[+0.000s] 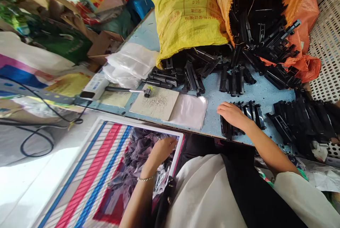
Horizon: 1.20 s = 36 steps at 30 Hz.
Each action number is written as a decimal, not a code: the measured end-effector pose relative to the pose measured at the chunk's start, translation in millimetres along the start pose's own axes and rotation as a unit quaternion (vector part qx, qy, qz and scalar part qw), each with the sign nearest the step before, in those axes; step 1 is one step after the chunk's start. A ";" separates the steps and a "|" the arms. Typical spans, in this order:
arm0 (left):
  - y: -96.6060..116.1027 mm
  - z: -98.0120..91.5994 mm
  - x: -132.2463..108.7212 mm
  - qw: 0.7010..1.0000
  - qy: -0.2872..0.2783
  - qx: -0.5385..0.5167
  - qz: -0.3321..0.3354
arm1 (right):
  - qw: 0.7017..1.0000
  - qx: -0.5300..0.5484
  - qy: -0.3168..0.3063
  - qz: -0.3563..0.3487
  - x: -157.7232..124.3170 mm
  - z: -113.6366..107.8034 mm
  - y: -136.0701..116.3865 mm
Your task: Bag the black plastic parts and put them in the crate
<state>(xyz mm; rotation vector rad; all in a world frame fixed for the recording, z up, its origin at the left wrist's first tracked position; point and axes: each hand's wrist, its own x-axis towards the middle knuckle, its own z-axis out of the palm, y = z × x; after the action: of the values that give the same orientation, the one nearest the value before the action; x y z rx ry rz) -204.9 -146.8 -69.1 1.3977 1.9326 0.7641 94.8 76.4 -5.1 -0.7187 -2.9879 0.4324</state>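
Observation:
My left hand (pixel 162 150) is low over the near corner of a striped container (pixel 87 175), its fingers curled close to the white rim. What it holds, if anything, I cannot make out. Crumpled dark, thin plastic (pixel 138 150) lies in the container beneath and beside it. On the blue table my right hand (pixel 233 115) bends over the left end of a row of black plastic parts (pixel 256 114), fingers together and closed around the end part. Left of that hand lies a stack of clear plastic bags (pixel 189 109).
A hammer (pixel 124 89) lies across boards (pixel 156 102). Behind, black parts spill from a yellow sack (pixel 188 15) and an orange sack (pixel 302 12). More black parts (pixel 302 118) are piled right, beside a perforated white basket (pixel 326 47). A white box (pixel 95 86) stands left.

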 end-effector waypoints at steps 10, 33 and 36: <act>101.1 67.7 106.4 0.988 0.040 0.135 0.071 | 1.000 -0.019 -0.001 0.005 -26.1 -30.1 10.3; 65.9 39.2 111.6 0.920 0.027 -0.381 -0.090 | 0.508 0.789 0.059 0.341 -30.0 40.2 -64.0; 65.7 41.2 111.7 0.919 0.052 -0.380 -0.097 | 0.467 0.813 0.061 0.343 -29.7 40.6 -68.3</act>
<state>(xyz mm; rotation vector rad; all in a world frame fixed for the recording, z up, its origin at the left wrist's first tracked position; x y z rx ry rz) -161.2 -18.2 -62.6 0.6875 1.5399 1.3212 87.2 -5.8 -24.4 -1.1990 -0.7110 2.3388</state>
